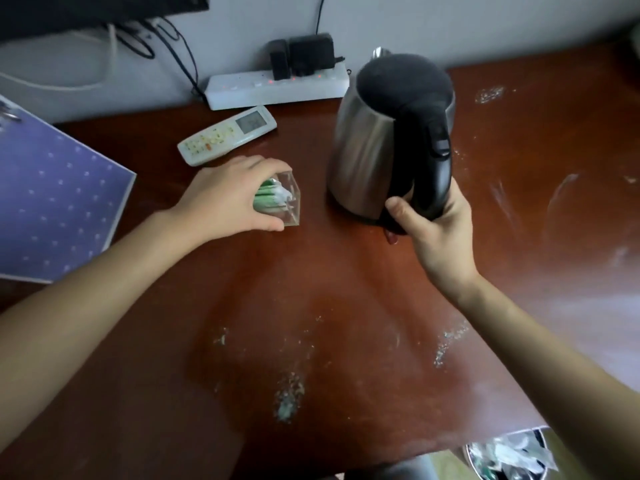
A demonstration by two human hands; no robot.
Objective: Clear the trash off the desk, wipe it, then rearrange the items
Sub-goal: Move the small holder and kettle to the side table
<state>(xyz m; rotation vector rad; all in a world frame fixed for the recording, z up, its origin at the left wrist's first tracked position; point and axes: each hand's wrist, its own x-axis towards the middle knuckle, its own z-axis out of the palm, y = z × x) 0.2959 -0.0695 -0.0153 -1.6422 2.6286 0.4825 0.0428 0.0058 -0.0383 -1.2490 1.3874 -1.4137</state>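
My left hand is closed around a small clear plastic box holding green-and-white sticks, on the reddish-brown desk. My right hand grips the black handle of a steel electric kettle with a black lid, at the desk's back middle; whether its base touches the wood I cannot tell. A white remote control lies just behind the box. Pale crumbs and smears speckle the wood near the front edge and on the right side.
A white power strip with black adapters plugged in lies against the wall behind the remote. A blue dotted box sits at the left. A bin with plastic trash shows below the desk's front right corner. Cables hang at the back left.
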